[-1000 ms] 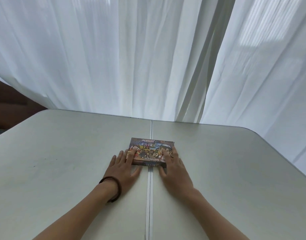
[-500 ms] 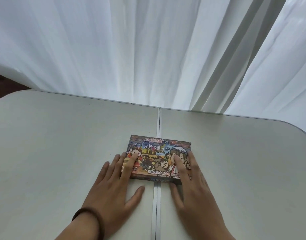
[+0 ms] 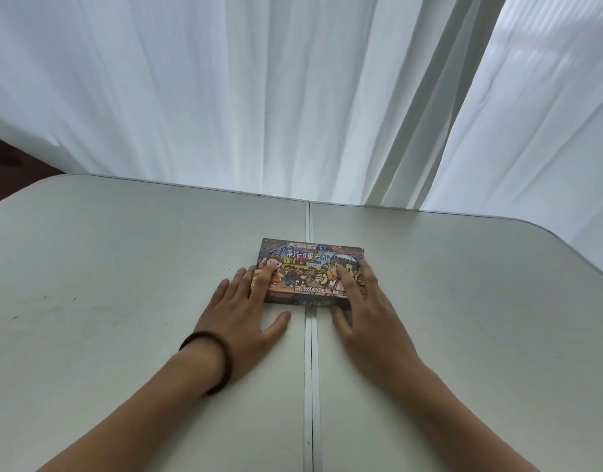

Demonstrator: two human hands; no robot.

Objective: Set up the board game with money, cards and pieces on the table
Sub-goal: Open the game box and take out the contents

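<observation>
White curtains (image 3: 225,97) hang behind a pale table (image 3: 122,301) whose two halves meet at a centre seam (image 3: 308,386). The board game box (image 3: 310,267) lies flat across that seam, near mid-table. We find both hands flat with fingers straight, gripping nothing. The left hand (image 3: 245,311), with a dark band (image 3: 220,361) at the wrist, rests its index finger on the lid's left part; its other fingers lie beside the box. The right hand (image 3: 371,315) lays fingers over the lid's right part, thumb at the box's near edge.
</observation>
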